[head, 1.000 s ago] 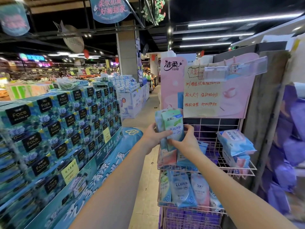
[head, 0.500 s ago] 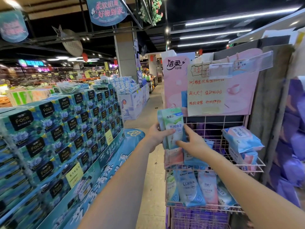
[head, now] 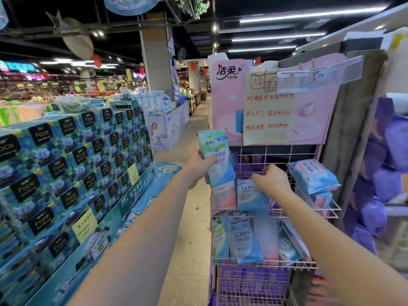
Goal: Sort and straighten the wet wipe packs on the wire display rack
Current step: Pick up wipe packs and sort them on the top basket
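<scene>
— What is the left hand (head: 199, 165) doing?

— Its fingers (head: 210, 161) are clamped around a green and white pack of wipes (head: 215, 157), held upright and clear of the wire rack (head: 276, 212), just off the rack's upper left corner.

— And the right hand (head: 272, 181)?

— It reaches into the top basket, fingers curled down over the upper edge of a blue pack (head: 250, 196) standing there. I cannot tell whether they pinch it or only rest on it.

— What lies around those fingers?

— Just left of them, below the lifted pack, a pink pack (head: 223, 195) stands against the blue one. To their right, bigger blue and pink packs (head: 313, 176) are stacked at the basket's end. Below them, the second basket holds more packs (head: 241, 241), leaning unevenly.
</scene>
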The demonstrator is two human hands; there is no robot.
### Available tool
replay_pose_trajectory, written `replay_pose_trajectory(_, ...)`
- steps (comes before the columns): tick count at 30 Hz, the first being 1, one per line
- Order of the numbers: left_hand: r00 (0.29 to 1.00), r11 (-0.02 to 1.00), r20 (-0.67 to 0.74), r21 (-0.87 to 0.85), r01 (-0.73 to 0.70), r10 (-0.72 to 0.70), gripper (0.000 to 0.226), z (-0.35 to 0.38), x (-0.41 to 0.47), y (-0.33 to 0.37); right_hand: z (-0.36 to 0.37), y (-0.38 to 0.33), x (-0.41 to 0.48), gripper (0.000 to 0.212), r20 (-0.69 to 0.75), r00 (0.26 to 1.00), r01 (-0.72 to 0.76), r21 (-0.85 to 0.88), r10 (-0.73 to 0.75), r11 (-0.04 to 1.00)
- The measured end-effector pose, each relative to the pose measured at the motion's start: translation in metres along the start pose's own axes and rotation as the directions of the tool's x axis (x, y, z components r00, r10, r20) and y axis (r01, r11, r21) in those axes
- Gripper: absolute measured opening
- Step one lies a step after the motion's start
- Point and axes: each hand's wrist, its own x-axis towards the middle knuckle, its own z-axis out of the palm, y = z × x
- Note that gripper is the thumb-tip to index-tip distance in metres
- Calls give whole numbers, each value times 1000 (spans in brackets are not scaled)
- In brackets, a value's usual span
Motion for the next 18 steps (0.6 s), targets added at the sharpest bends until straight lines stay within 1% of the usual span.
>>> replay_pose_trajectory(2, 1000, 1000, -2, -14, 6, -6, 43, -5, 1, -5, 1, 3, -5, 54, 214, 975, -20, -208, 66, 978)
replay_pose_trajectory(3, 1000, 1000, 2, -23, 5, -5, 44, -7, 1, -8, 4, 3, -9, 58, 288, 954, -9, -264, 88, 964)
replay_pose_trajectory(4, 1000, 1000, 4, -29, 2, -2, 44, -7, 2, -11, 7, 3, -12, 58, 311, 945, -11, -265, 96, 964)
replay_pose_trajectory(6, 1000, 1000, 1, -22, -16, 16, 45, -7, 4, -16, 10, 5, -14, 51, 276, 957, -54, -148, 94, 988)
replay_pose_trajectory(8, 999, 999, 11, -25, -32, 33, 43, -6, 5, -19, 12, 12, -13, 46, 237, 966, -120, 69, 101, 990)
replay_pose_trajectory(10, 999, 998, 28, -45, -34, 36, 40, -5, 4, -21, 13, 22, -14, 51, 178, 978, -161, 312, 109, 936)
replay_pose_trajectory(12, 998, 998, 47, -59, -37, 40, 37, -6, 4, -24, 11, 30, -18, 59, 100, 987, -159, 480, 126, 863)
replay_pose_trajectory(15, 997, 996, 65, -74, -40, 44, 29, -4, 6, -31, 11, 38, -18, 57, 58, 992, -123, 605, 110, 787)
replay_pose_trajectory(18, 996, 996, 77, -82, -29, 35, 27, 1, 6, -36, 13, 42, -17, 60, 35, 996, -86, 630, 82, 772)
